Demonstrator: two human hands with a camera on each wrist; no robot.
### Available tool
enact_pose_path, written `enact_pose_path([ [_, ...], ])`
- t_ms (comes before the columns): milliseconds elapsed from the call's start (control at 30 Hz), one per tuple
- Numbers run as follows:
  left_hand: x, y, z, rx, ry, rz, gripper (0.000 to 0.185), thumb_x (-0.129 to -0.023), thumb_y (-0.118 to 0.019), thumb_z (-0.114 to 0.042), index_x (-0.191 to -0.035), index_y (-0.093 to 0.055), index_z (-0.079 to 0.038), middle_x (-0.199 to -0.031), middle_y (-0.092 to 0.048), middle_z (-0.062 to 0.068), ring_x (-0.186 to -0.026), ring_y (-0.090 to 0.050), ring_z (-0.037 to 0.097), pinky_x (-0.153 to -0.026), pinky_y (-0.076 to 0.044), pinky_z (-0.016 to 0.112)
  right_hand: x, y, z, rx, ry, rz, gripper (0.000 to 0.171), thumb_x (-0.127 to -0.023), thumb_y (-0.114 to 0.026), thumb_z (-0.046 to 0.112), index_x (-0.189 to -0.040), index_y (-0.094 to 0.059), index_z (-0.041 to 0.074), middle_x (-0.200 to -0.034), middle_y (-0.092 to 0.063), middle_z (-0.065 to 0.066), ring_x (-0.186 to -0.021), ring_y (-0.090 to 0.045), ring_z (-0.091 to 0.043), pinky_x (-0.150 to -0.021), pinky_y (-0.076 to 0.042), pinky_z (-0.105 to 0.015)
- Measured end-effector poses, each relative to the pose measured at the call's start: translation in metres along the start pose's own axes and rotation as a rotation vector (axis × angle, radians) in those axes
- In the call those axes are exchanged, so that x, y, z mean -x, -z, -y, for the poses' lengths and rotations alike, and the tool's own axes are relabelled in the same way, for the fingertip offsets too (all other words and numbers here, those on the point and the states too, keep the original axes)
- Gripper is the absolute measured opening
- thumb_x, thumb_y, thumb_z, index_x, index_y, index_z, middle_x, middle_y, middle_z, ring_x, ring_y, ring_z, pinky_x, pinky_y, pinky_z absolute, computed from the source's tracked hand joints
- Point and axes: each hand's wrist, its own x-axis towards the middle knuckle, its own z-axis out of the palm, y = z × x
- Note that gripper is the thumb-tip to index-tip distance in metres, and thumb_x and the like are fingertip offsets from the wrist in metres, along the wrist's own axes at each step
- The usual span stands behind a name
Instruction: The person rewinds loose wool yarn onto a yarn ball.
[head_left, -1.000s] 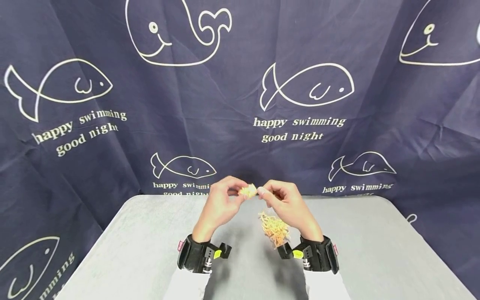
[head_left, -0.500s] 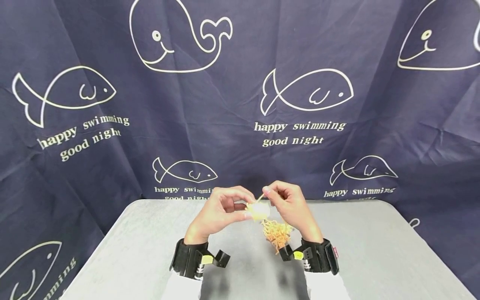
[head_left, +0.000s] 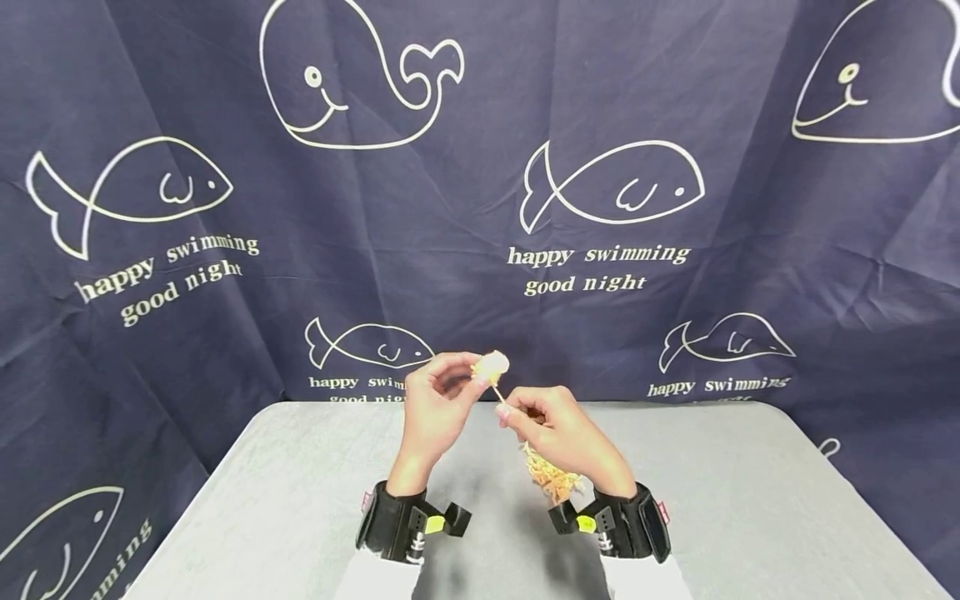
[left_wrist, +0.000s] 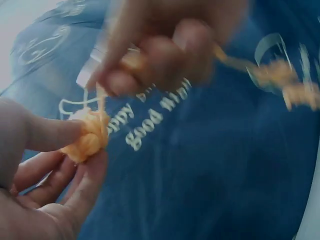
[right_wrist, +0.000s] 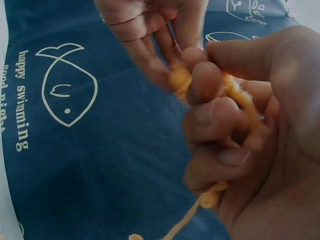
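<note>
Winding is under way — the left hand (head_left: 433, 406) pinches a small yarn ball (head_left: 491, 366) at its fingertips while the right hand (head_left: 558, 433), just beside and lower, grips the strand (head_left: 498, 394), loose yarn (head_left: 553, 477) trailing beneath — next calls for another wrap, strand taut

Bench and backdrop

A grey bench (head_left: 300, 500) stands before a navy cloth (head_left: 450, 208) printed with white whales and fish and the words "happy swimming good night"; the creased cloth hangs down behind the bench's far edge.
</note>
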Motion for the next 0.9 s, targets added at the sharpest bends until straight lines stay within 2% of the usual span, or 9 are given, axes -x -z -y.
enact_pose_path([
  [133,0.002,-0.001,0.002,-0.257,-0.032,0.077,0.020,-0.081,-0.079,0.008,-0.099,-0.075,-0.002,-0.094,-0.071,0.008,-0.081,-0.071,0.022,-0.073,-0.062,0.030,0.001,0.003,0.000,-0.028,0.015,-0.061,0.024,-0.098,-0.067,0.013,-0.075,-0.065,0.020,-0.061,-0.051,0.011,-0.052,-0.047,-0.005,-0.046,-0.040,-0.022],
  [300,0.005,0.001,0.002,-0.370,0.030,0.251,0.023,-0.078,-0.078,0.010,-0.095,-0.075,-0.006,-0.091,-0.070,0.001,-0.081,-0.068,0.016,-0.077,-0.062,0.030,0.003,0.010,-0.006,-0.048,0.032,-0.153,0.025,-0.097,-0.068,0.011,-0.074,-0.064,0.018,-0.060,-0.050,0.008,-0.049,-0.042,-0.007,-0.044,-0.034,-0.022],
  [467,0.004,0.011,-0.001,-0.274,0.091,0.542,0.022,-0.080,-0.075,0.009,-0.097,-0.074,-0.005,-0.094,-0.071,0.003,-0.085,-0.070,0.017,-0.081,-0.061,0.034,0.005,0.017,-0.011,-0.050,0.003,-0.222,0.021,-0.097,-0.069,0.014,-0.077,-0.067,0.016,-0.061,-0.051,0.006,-0.049,-0.044,-0.010,-0.044,-0.036,-0.025],
  [533,0.004,0.014,-0.002,-0.161,0.102,0.644,0.021,-0.081,-0.076,0.009,-0.099,-0.074,-0.003,-0.097,-0.071,0.007,-0.087,-0.070,0.018,-0.082,-0.062,0.037,0.005,0.018,-0.013,-0.048,-0.005,-0.233,0.022,-0.097,-0.070,0.014,-0.075,-0.065,0.017,-0.061,-0.050,0.006,-0.049,-0.043,-0.010,-0.044,-0.035,-0.025],
  [600,0.003,0.016,-0.003,-0.022,0.100,0.701,0.020,-0.082,-0.077,0.009,-0.100,-0.072,0.001,-0.100,-0.069,0.011,-0.090,-0.069,0.018,-0.085,-0.061,0.040,0.005,0.019,-0.014,-0.048,-0.006,-0.228,0.024,-0.097,-0.070,0.013,-0.074,-0.063,0.018,-0.060,-0.050,0.005,-0.049,-0.042,-0.010,-0.044,-0.035,-0.025],
  [667,0.003,0.017,-0.004,0.138,0.081,0.706,0.020,-0.083,-0.076,0.010,-0.102,-0.070,0.007,-0.103,-0.067,0.015,-0.093,-0.068,0.018,-0.087,-0.060,0.042,0.004,0.018,-0.016,-0.058,0.000,-0.213,0.022,-0.097,-0.069,0.012,-0.076,-0.065,0.017,-0.061,-0.051,0.003,-0.050,-0.043,-0.010,-0.045,-0.035,-0.025],
  [733,0.002,0.017,-0.004,0.279,0.057,0.665,0.022,-0.084,-0.074,0.011,-0.105,-0.067,0.012,-0.105,-0.067,0.013,-0.095,-0.067,0.018,-0.088,-0.060,0.041,0.003,0.017,-0.018,-0.072,0.007,-0.194,0.021,-0.098,-0.067,0.011,-0.078,-0.066,0.016,-0.061,-0.052,0.000,-0.050,-0.043,-0.010,-0.045,-0.036,-0.025],
  [833,0.001,0.014,-0.002,0.436,0.012,0.546,0.023,-0.086,-0.070,0.010,-0.109,-0.070,0.005,-0.107,-0.070,0.008,-0.097,-0.068,0.016,-0.085,-0.060,0.033,0.002,0.014,-0.021,-0.089,0.016,-0.161,0.019,-0.099,-0.065,0.007,-0.081,-0.067,0.014,-0.063,-0.053,0.000,-0.050,-0.044,-0.009,-0.045,-0.036,-0.024],
  [900,0.000,0.012,-0.001,0.507,0.023,0.438,0.027,-0.087,-0.070,0.010,-0.110,-0.072,-0.003,-0.107,-0.072,0.004,-0.097,-0.069,0.014,-0.084,-0.059,0.027,0.001,0.012,-0.020,-0.083,0.015,-0.134,0.020,-0.100,-0.064,0.008,-0.081,-0.067,0.014,-0.063,-0.054,0.001,-0.051,-0.044,-0.008,-0.045,-0.037,-0.023],
])
